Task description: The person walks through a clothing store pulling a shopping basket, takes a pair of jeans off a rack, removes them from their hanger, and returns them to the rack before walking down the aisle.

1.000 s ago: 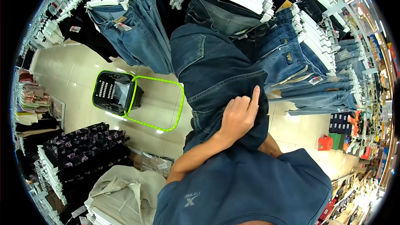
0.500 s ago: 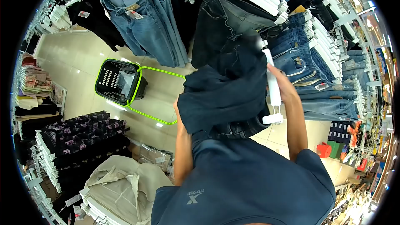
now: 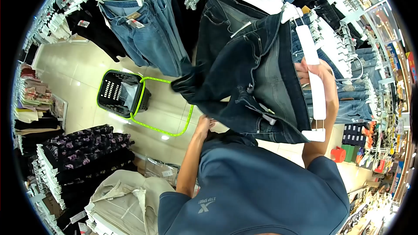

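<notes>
My right hand is wrapped around a white plastic hanger. Dark blue jeans hang sideways from its clips, the waistband towards the hanger and the grey inner side showing. Their legs stretch left, and one leg end is blurred by motion. Below the legs, my left hand is just beside the fabric, its fingers loosely apart with nothing seen in them; part of it is turned away.
A black shopping basket with a green handle stands on the tiled floor to the left. Light blue jeans hang on a rack ahead. Floral trousers and a beige garment hang at lower left. More denim hangs at right.
The bunched jeans have opened out and swung, showing their waistband. My right hand has moved right with the hanger. My left hand has come off the fabric and dropped lower.
</notes>
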Motion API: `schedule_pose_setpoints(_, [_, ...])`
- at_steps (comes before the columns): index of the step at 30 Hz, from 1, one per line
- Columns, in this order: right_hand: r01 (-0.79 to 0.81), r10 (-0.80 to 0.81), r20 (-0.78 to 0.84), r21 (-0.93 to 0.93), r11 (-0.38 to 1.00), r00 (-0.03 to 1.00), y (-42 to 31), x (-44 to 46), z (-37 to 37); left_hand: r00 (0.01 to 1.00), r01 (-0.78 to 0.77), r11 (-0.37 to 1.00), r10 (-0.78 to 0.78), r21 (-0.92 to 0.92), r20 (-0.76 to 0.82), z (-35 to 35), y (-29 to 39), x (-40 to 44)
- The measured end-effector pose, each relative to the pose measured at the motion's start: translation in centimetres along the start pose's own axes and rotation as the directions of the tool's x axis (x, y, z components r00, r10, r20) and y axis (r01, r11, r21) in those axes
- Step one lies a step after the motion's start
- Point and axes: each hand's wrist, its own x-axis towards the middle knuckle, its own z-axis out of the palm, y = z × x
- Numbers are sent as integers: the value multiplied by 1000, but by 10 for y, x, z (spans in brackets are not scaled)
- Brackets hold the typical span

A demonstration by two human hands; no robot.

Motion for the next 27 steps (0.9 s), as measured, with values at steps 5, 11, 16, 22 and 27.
schedule_pose_setpoints(5, [41,-41,0,-52,998,999,-11,-19,23,972,-233,972,232,-13,-16,5,29,-5])
schedule_pose_setpoints(11, [213,-211,79,-21,977,974,-34,-36,48,593,-791,594,804,148,-57,41,146,-49])
schedule_pose_setpoints(16, [404,-385,236,-36,914,892,-44,-33,37,82,-887,53,996,458,44,58,247,-109])
schedule_pose_setpoints(22, [345,-275,542,-30,938,794,-69,-17,-1,180,-983,159,768,89,614,90,302,-151])
schedule_pose_setpoints(27, [231,-231,584,76,970,779,-54,-10,-18,177,-984,156,802,87,570,126,312,-170])
